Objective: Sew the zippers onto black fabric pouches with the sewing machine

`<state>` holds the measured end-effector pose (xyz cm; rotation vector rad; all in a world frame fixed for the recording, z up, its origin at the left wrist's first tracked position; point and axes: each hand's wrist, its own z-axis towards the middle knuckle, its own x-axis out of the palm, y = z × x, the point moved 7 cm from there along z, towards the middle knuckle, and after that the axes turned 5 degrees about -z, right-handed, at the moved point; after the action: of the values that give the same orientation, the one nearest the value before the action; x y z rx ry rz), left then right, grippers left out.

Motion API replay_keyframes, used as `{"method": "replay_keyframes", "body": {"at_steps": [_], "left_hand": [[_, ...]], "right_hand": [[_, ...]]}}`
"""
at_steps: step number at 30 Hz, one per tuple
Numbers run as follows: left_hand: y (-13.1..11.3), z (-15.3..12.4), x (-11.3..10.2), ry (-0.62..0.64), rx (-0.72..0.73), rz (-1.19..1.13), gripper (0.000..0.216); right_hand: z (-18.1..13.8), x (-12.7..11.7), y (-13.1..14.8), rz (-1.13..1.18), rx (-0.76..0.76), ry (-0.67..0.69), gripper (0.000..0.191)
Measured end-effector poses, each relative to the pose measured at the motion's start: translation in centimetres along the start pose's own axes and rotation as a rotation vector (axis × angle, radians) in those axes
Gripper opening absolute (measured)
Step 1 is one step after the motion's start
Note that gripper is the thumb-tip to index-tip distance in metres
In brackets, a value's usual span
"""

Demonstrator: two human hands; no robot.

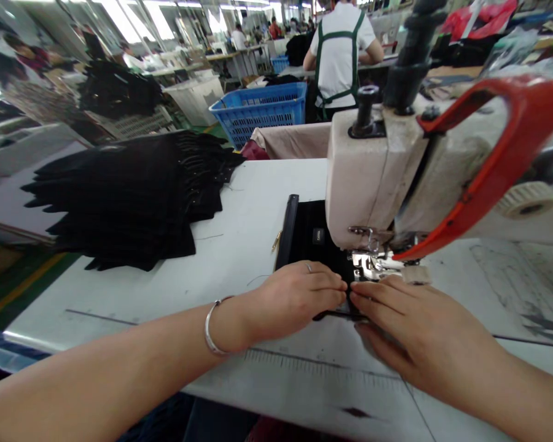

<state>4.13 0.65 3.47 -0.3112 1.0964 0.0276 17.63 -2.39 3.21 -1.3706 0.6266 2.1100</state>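
A black fabric piece [306,224] with a small label and a strip along its left edge lies under the presser foot [373,265] of a white sewing machine [359,178]. A gold zipper pull [277,240] shows beside that strip. My left hand [299,298], with a ring and a bangle at the wrist, presses the near part of the fabric with its fingers together. Fingertips of my right hand [405,319] meet the same fabric from the right, just in front of the foot. Both hands are closed on its near edge; the fingers partly hide it.
A stack of black fabric pieces [133,196] lies on the white table [239,215] at left. An orange-red curved guard [516,153] projects from the machine. Beyond the table are a blue crate [262,110] and a seated person [341,55] in white. Ruler marks line the table's front.
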Motion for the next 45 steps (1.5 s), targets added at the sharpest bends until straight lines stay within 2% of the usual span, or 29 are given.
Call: {"method": "replay_keyframes", "body": {"at_steps": [12, 19, 25, 28, 31, 34, 37, 39, 42, 45], "left_hand": [[4.3, 1.4, 1.1, 0.053, -0.028, 0.152, 0.02], [5.4, 1.8, 0.5, -0.076, -0.064, 0.115, 0.025], [5.7, 1.9, 0.6, -0.07, -0.127, 0.099, 0.026], [5.6, 2.0, 0.7, -0.034, -0.152, 0.108, 0.026], [5.5, 2.1, 0.2, 0.028, -0.255, 0.126, 0.024], [4.8, 1.9, -0.3, 0.172, -0.365, 0.093, 0.027], [3.3, 1.5, -0.4, 0.281, -0.387, 0.04, 0.03], [2.3, 1.2, -0.2, 0.251, -0.364, 0.03, 0.031], [1.2, 0.6, 0.4, 0.121, -0.302, -0.003, 0.032], [1.1, -0.1, 1.0, 0.045, -0.275, -0.026, 0.033]], "right_hand": [[0.7, 1.3, -2.3, -0.123, 0.136, -0.023, 0.031], [0.5, 1.3, -2.4, -0.072, 0.144, 0.0, 0.03], [0.6, 1.3, -2.6, -0.012, 0.153, 0.015, 0.029], [0.5, 1.3, -2.7, -0.005, 0.149, 0.014, 0.028], [0.3, 1.1, -2.8, 0.012, 0.135, -0.005, 0.025], [0.1, 0.7, -2.9, 0.037, 0.127, -0.024, 0.021], [-0.2, 0.4, -2.9, 0.053, 0.123, -0.037, 0.019], [-0.3, 0.5, -2.8, 0.055, 0.108, -0.042, 0.021], [-0.6, 0.6, -2.4, 0.046, 0.06, -0.045, 0.033], [-0.8, 0.6, -1.7, 0.049, -0.016, -0.057, 0.043]]}}
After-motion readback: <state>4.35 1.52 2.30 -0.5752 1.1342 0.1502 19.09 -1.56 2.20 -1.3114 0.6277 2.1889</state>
